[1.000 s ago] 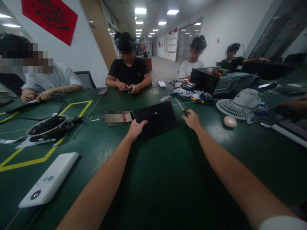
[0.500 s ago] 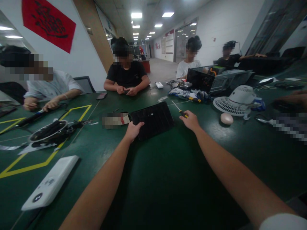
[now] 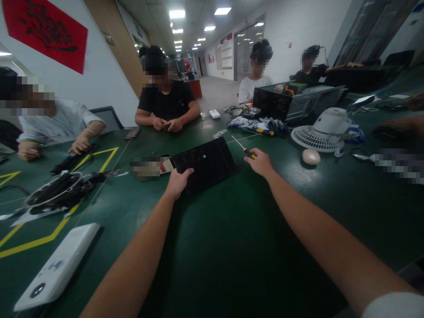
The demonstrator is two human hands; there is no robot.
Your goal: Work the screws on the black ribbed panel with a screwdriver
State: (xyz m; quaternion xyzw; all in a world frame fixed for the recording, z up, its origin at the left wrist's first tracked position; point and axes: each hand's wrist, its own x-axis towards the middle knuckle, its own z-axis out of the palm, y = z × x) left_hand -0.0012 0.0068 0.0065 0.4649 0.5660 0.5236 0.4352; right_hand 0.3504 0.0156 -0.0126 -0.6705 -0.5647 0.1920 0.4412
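The black panel (image 3: 213, 170) is looking smooth and rather matt, and its dark face is not revealing if it is plastic or metal. The screwdriver (image 3: 247, 151) is showing a slim metal shaft and a handle resembling black and yellow plastic. The green tabletop (image 3: 238, 229) is appearing smooth, and it is reflecting light in soft, glossy patches. The white fan-shaped housing (image 3: 332, 121) and the long white device (image 3: 58, 265) are looking like smooth plastic, while the pink rounded object (image 3: 310, 157) is shining softly. The grey computer case (image 3: 313, 104) is resembling metal, and the red sheet (image 3: 48, 37) paper.
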